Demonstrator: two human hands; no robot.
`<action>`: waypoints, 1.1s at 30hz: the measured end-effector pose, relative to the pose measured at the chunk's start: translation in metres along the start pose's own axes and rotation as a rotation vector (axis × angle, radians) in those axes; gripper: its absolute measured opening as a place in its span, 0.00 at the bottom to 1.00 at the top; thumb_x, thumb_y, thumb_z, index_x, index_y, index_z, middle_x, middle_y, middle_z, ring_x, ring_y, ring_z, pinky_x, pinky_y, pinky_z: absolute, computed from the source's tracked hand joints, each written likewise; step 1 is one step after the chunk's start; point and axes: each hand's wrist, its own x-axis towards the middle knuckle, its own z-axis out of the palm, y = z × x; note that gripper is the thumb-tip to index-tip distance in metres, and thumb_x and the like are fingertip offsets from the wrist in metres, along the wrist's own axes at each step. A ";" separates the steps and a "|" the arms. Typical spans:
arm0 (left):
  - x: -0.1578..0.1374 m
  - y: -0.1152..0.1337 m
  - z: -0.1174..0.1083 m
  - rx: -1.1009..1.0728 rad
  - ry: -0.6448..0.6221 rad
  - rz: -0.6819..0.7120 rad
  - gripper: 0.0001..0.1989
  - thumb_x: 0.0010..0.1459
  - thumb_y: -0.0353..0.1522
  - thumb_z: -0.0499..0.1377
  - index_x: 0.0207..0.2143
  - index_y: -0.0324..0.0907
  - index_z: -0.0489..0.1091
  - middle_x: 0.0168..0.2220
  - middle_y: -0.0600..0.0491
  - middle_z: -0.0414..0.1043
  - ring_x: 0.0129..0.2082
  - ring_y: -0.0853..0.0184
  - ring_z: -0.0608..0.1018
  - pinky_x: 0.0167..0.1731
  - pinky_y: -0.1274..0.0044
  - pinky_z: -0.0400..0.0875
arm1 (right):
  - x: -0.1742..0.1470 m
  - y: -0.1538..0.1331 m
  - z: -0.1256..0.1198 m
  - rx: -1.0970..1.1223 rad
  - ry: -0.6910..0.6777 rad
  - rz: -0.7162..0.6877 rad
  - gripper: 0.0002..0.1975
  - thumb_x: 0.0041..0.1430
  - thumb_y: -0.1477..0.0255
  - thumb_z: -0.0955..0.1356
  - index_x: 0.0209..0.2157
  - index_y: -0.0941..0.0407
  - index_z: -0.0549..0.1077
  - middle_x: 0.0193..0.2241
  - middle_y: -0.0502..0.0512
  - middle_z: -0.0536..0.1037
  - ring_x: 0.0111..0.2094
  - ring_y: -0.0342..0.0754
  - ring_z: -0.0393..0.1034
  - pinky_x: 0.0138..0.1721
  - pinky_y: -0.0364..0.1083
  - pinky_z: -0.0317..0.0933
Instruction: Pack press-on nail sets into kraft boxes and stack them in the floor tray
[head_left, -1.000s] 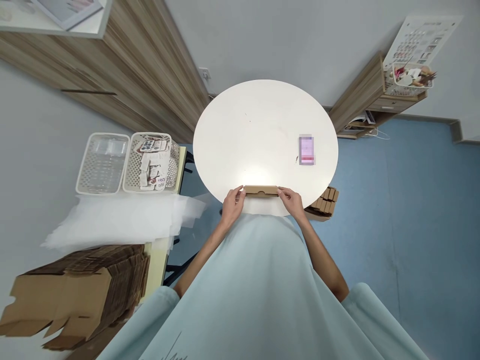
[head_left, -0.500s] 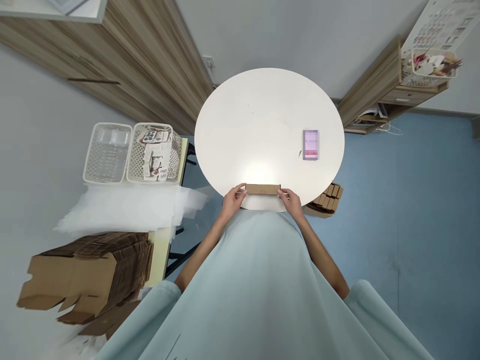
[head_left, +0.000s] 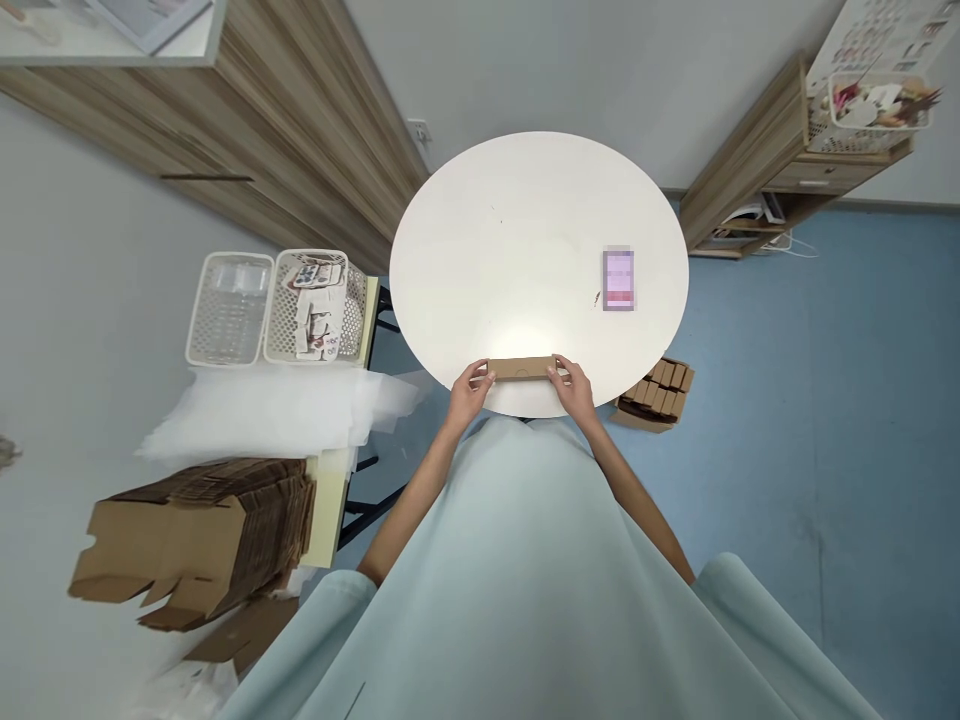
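Observation:
A small brown cardboard box [head_left: 522,369] is at the near edge of the white round table [head_left: 517,240], its long side running left to right. My left hand [head_left: 470,393] grips its left end, thumb on the near side and fingers behind. At the opposite end my right hand [head_left: 573,388] pinches the corner the same way. The box looks closed, and what it may contain is hidden. Farther back on the right lies a blurred pinkish-purple rectangle [head_left: 619,280], beside a tiny dark mark on the tabletop.
To the left, white baskets [head_left: 231,258] stand near white translucent sheets [head_left: 262,415] and a stack of flattened cardboard boxes [head_left: 180,540]. Below the table's right edge is an open carton [head_left: 652,395] holding several small boxes. Wooden cabinets [head_left: 300,110] rise at the back left.
The box has tilted slightly, its right end now a little farther from me. My right hand has shifted its hold on that end. The whole view has moved slightly.

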 end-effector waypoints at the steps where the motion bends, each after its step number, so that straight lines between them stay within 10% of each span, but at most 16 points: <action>1: 0.001 0.001 0.000 -0.004 -0.001 -0.007 0.28 0.66 0.48 0.64 0.62 0.43 0.73 0.54 0.43 0.80 0.46 0.60 0.85 0.48 0.70 0.80 | 0.000 0.000 0.000 -0.005 -0.004 0.000 0.32 0.70 0.47 0.66 0.64 0.51 0.75 0.59 0.64 0.78 0.46 0.54 0.80 0.51 0.51 0.75; 14: -0.113 -0.026 0.056 -0.211 0.177 -0.143 0.29 0.70 0.48 0.62 0.63 0.38 0.72 0.63 0.36 0.76 0.57 0.54 0.82 0.53 0.67 0.83 | -0.077 0.029 -0.031 -0.005 -0.060 0.020 0.30 0.67 0.45 0.67 0.56 0.54 0.77 0.58 0.64 0.80 0.50 0.57 0.81 0.53 0.55 0.76; 25: -0.199 -0.049 0.161 -0.249 -0.091 -0.201 0.19 0.67 0.36 0.62 0.57 0.39 0.78 0.60 0.43 0.80 0.57 0.58 0.83 0.59 0.66 0.79 | -0.204 0.092 -0.135 0.035 0.074 0.146 0.31 0.60 0.41 0.71 0.48 0.54 0.77 0.53 0.65 0.84 0.48 0.59 0.84 0.52 0.56 0.77; 33: -0.201 -0.044 0.211 -0.072 -0.190 -0.188 0.16 0.61 0.32 0.66 0.51 0.39 0.81 0.51 0.43 0.84 0.50 0.58 0.85 0.56 0.64 0.79 | -0.223 0.123 -0.193 0.138 0.110 0.225 0.32 0.53 0.41 0.75 0.46 0.54 0.78 0.48 0.64 0.86 0.51 0.62 0.83 0.55 0.58 0.76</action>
